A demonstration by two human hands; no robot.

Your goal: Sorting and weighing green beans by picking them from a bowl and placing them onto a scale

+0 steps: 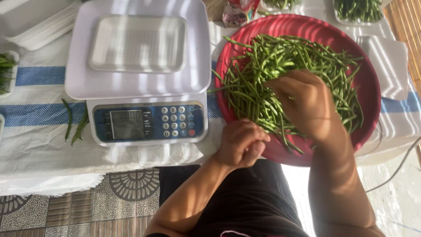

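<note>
A big round red tray (368,83) holds a heap of long green beans (272,66). My right hand (307,103) reaches into the heap, fingers curled among the beans. My left hand (241,142) is at the tray's near rim, its fingers closed; whether it holds beans I cannot tell. To the left stands a white digital scale (140,83) with a blue keypad panel and an empty white foam tray (137,43) on its platform.
Loose green beans (76,123) lie on the white and blue cloth left of the scale. Stacked white foam trays (388,61) sit to the right, filled bean trays (357,9) at the back. A cable (394,169) hangs at the right edge.
</note>
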